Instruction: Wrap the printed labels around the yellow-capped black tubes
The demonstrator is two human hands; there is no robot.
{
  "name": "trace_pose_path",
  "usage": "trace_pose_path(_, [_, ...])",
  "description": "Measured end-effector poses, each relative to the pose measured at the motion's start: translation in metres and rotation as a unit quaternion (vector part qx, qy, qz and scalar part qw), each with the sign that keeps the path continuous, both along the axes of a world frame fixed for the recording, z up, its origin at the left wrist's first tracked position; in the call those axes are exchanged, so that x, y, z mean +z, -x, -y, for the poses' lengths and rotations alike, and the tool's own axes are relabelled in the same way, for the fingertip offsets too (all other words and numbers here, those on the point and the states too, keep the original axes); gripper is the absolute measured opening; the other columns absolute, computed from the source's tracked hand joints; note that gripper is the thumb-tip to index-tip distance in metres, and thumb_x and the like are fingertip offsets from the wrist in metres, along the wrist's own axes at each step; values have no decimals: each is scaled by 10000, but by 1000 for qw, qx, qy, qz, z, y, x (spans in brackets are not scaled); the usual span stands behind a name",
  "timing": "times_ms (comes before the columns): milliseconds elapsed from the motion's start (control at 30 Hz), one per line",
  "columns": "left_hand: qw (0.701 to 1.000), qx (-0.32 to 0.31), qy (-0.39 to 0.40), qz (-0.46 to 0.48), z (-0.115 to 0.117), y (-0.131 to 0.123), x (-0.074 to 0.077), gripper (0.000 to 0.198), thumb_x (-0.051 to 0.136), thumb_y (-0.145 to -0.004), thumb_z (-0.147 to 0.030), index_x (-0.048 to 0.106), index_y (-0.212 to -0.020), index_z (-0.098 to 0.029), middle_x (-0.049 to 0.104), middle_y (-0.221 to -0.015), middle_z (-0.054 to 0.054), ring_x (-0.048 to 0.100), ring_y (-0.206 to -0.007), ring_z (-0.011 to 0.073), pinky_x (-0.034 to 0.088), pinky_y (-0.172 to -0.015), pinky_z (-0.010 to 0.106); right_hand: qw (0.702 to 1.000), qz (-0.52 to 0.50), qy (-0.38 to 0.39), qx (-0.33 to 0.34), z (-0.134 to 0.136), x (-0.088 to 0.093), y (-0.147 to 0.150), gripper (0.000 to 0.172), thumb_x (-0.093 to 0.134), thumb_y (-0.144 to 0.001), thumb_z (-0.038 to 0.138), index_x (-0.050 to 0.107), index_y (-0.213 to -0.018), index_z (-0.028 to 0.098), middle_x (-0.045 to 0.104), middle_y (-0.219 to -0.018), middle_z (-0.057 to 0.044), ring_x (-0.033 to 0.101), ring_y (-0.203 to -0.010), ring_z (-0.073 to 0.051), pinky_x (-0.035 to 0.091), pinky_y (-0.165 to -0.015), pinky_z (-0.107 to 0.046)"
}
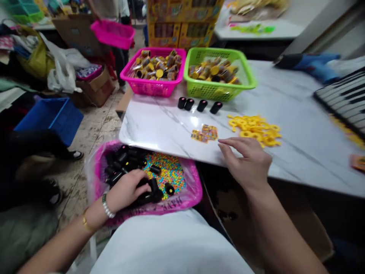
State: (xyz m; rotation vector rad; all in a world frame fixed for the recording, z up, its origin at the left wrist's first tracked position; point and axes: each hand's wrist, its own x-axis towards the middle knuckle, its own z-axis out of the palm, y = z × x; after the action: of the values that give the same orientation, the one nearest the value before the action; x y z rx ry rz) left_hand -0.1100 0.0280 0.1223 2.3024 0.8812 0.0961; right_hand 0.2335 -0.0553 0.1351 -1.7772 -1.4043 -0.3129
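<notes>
My left hand (128, 190) reaches into a pink basin (195, 179) lined with clear plastic, its fingers curled over black cylinders (122, 158); what they grip, if anything, is hidden. Small multicoloured beads (168, 169) fill the basin's right part. Over the white table (159, 129), my right hand (245, 158) has thumb and forefinger together at the right edge of a small pile of printed stickers (207, 133); anything between the tips is too small to make out. Yellow ring-shaped pieces (255, 129) lie just beyond that hand. Several black cylinders (202, 105) stand in a row farther back.
A pink basket (154, 89) and a green basket (216, 91), both holding yellow-capped tubes, stand at the table's back. A keyboard-patterned item (348, 95) lies at right. On the floor at left is a blue bin (54, 118). Behind, a person holds a pink basket (112, 34).
</notes>
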Motion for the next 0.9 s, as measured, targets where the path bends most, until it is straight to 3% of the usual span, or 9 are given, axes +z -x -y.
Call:
trace_pose_path(100, [997, 46, -7, 64, -2, 1, -2, 184, 641, -907, -342, 609, -1017, -198, 689, -1118, 78, 668, -990, 203, 545, -897, 345, 987, -77, 31, 136, 1, 3, 51, 133, 632, -922, 275, 758, -956, 254, 744, -906, -53, 690, -855, -224, 545, -818, -368])
trace_pose_path(167, [997, 26, -6, 77, -2, 3, -5, 229, 650, -906, -348, 606, -1070, -195, 651, -1244, 104, 644, -1109, 219, 526, -977, 368, 963, -115, 78, 232, 3, -2, 78, 146, 611, -931, 238, 747, -981, 258, 749, -901, -39, 699, -814, -199, 558, -760, -329])
trace_pose_path(233, [998, -14, -14, 57, -2, 4, -9, 323, 667, -896, -349, 596, -1161, -178, 585, -1357, 149, 580, -1242, 251, 481, -1064, 404, 945, -113, 111, 285, 5, -14, 95, 160, 592, -938, 218, 745, -977, 245, 753, -890, -41, 704, -792, -188, 564, -737, -310])
trace_pose_path(300, [998, -48, -34, 21, 0, 5, -13, 401, 686, -881, -352, 584, -1218, -161, 526, -1423, 186, 536, -1294, 288, 464, -1086, 440, 942, -97, 127, 295, 6, -27, 103, 171, 574, -946, 209, 744, -962, 227, 753, -868, -50, 705, -777, -187, 566, -733, -307])
trace_pose_path(367, [996, -71, -58, -9, 1, 5, -17, 317, 663, -895, -293, 602, -1178, -163, 545, -1400, 176, 564, -1239, 294, 495, -1043, 450, 940, -88, 155, 290, 5, -38, 106, 186, 555, -956, 213, 740, -953, 217, 753, -855, -55, 707, -771, -188, 567, -732, -306])
trace_pose_path(500, [992, -98, -78, -31, 0, -1, -20, 124, 589, -899, -130, 607, -1017, -165, 661, -1138, 114, 610, -1073, 257, 527, -959, 419, 930, -65, 261, 251, -17, -42, 120, 192, 568, -963, 269, 730, -1034, 193, 750, -958, -78, 709, -885, -208, 558, -824, -315])
trace_pose_path(600, [994, -77, -71, -36, -1, -6, -19, 138, 648, -857, -138, 568, -969, -150, 657, -977, 95, 614, -958, 250, 548, -867, 400, 889, 23, 388, 244, -45, -35, 137, 333, 623, -932, 298, 660, -1220, 135, 700, -1140, -142, 664, -1058, -279, 526, -914, -369])
trace_pose_path(700, [997, -42, -67, -26, 1, -4, -21, 210, 681, -841, -163, 545, -1001, -146, 652, -978, 99, 617, -949, 255, 554, -841, 404, 832, 79, 465, 292, -63, -28, 145, 259, 614, -907, 203, 681, -1147, 133, 699, -1076, -130, 671, -1016, -271, 518, -881, -338])
trace_pose_path(900, [994, -15, -80, 75, 4, 8, -31, 327, 659, -891, -216, 528, -1183, -147, 677, -1096, 107, 627, -1044, 252, 549, -908, 403, 814, 117, 495, 282, -63, -33, 140, 221, 596, -875, 121, 665, -1082, 88, 672, -1059, -158, 664, -981, -265, 509, -865, -323])
